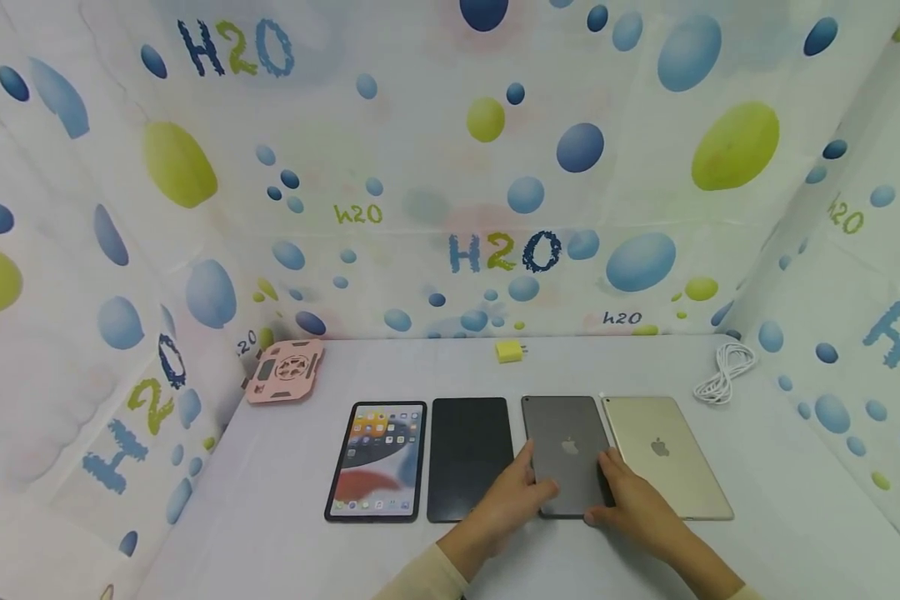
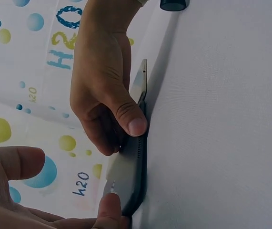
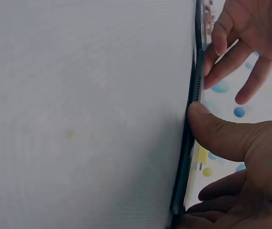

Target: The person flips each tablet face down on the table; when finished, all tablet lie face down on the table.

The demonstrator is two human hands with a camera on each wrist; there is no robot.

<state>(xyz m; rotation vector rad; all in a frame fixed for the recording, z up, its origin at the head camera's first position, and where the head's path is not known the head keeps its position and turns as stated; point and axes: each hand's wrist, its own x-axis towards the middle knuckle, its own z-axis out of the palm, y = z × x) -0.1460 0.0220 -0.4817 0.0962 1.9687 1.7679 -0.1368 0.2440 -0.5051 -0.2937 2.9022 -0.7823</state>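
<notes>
Head view gives me the white table [image 1: 255,500] from above. Near its back left corner lies a square pink slab with a round grille [image 1: 285,372]. Along the row I see a black-rimmed tablet with a lit screen [image 1: 377,462], then a plain black tablet [image 1: 467,454]. At the middle of the back edge sits a small yellow plug adapter [image 1: 508,351]. I see the left hand [image 1: 504,507] with fingers spread, touching the left side of a dark grey tablet with a logo on its back [image 1: 570,467], which lies flat between the black tablet and its gold neighbour. The right hand [image 1: 636,502] pinches its near right corner. Rightmost come the gold tablet with a grey logo [image 1: 663,458] and, toward the back right corner, a coiled white cable [image 1: 725,372].
</notes>
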